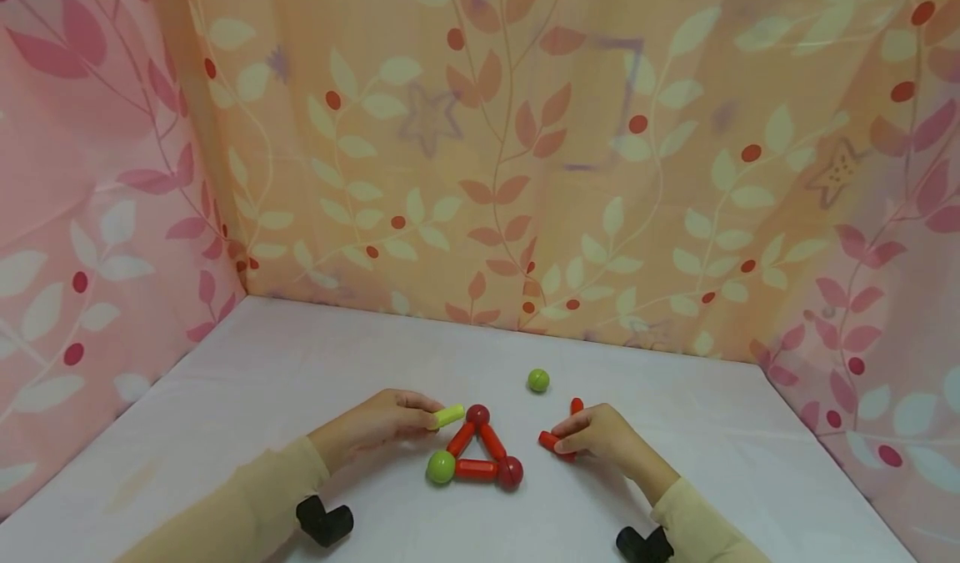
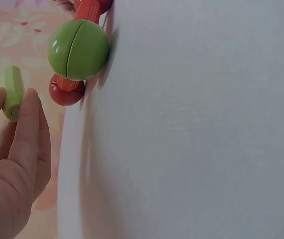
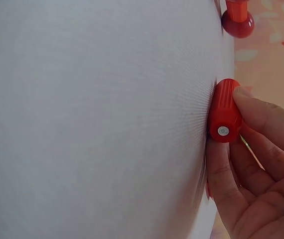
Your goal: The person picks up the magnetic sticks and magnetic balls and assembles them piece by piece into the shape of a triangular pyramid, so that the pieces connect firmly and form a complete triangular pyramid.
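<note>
My left hand (image 1: pixel 390 417) pinches a short yellow-green rod (image 1: pixel 450 415) between thumb and fingers, above the table. In the left wrist view this rod (image 2: pixel 13 92) has a small grey disc at its near end. Beside it lies a triangle of red rods (image 1: pixel 476 470) joined by one green ball (image 1: pixel 441 467) and two dark red balls (image 1: pixel 510 472). My right hand (image 1: pixel 603 438) pinches a ridged red rod (image 3: pixel 224 109) at the table surface, a metal disc showing at its end. Another red rod (image 1: pixel 577 405) lies just behind that hand, partly hidden.
A loose green ball (image 1: pixel 538 380) sits farther back on the white table (image 1: pixel 337 354). Patterned cloth walls (image 1: pixel 480 171) close off the back and both sides. Black wrist mounts (image 1: pixel 325 521) are worn on both arms.
</note>
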A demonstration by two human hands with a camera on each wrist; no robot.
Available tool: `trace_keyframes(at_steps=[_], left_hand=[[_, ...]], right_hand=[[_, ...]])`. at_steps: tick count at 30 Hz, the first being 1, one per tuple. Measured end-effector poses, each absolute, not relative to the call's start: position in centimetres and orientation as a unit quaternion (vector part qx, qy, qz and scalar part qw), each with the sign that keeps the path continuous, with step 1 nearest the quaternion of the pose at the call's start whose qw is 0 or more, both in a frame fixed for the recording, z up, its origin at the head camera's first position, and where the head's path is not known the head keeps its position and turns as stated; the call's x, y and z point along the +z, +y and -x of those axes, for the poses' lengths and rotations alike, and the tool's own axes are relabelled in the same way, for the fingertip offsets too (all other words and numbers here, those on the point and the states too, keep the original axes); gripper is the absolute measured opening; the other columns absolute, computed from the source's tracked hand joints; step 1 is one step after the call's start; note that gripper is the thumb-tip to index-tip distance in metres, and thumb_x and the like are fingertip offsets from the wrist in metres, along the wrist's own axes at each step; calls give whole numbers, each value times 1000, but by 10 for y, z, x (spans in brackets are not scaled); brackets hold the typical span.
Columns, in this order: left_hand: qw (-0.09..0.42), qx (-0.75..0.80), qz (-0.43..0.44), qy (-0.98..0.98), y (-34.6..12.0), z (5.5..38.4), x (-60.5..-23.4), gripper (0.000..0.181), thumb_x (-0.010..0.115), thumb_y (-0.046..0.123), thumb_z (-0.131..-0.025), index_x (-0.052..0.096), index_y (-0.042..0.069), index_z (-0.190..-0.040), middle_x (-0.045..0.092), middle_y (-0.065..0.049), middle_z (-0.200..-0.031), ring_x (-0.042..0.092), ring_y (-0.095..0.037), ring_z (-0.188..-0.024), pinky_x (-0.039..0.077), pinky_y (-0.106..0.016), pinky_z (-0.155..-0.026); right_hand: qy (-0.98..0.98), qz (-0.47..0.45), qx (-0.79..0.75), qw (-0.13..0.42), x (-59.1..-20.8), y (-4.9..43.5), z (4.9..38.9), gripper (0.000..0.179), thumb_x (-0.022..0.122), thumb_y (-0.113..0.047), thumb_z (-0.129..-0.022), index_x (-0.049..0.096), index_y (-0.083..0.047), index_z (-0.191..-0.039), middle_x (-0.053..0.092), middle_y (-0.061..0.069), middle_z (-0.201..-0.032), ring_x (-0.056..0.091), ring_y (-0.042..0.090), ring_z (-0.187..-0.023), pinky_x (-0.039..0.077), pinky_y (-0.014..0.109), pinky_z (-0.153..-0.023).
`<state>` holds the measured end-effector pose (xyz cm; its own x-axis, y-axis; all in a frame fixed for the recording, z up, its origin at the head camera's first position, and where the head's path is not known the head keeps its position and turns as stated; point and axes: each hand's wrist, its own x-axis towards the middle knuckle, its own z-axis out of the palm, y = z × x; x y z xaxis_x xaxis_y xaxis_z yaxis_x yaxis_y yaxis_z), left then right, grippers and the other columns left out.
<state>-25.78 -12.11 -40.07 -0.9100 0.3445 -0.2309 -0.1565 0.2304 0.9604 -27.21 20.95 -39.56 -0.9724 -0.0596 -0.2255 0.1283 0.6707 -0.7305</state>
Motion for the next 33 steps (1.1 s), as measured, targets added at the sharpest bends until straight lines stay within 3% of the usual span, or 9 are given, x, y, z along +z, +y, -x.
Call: trace_keyframes(at_steps=[8, 22, 33], left_hand=[[216, 671, -61, 707, -121, 254, -404, 36, 62, 15, -94, 64, -1, -126, 65, -10, -120, 64, -15, -97, 55, -28, -93], [191, 671, -65, 714, -116, 242, -400, 40, 63, 11, -94, 59, -4, -130, 66, -17, -122, 68, -15, -101, 55, -29, -94], [171, 665, -65, 724, -112, 239, -402, 35, 71, 15, -89, 63, -2, -119, 64, -6, -110, 62, -14, -95, 55, -29, -89]], right_hand=[[903, -11, -414, 116, -397, 211, 271, 20, 84, -7, -75, 80, -6, -94, 74, 3, -94, 61, 12, -78, 56, 27, -70], [905, -17, -409, 113, -396, 211, 272, 20, 84, -8, -75, 80, -7, -95, 73, 1, -93, 60, 13, -78, 57, 27, -72], [904, -17, -410, 116, -395, 210, 271, 20, 84, -8, -75, 79, -6, -95, 72, 2, -93, 61, 14, -79, 58, 28, -74]])
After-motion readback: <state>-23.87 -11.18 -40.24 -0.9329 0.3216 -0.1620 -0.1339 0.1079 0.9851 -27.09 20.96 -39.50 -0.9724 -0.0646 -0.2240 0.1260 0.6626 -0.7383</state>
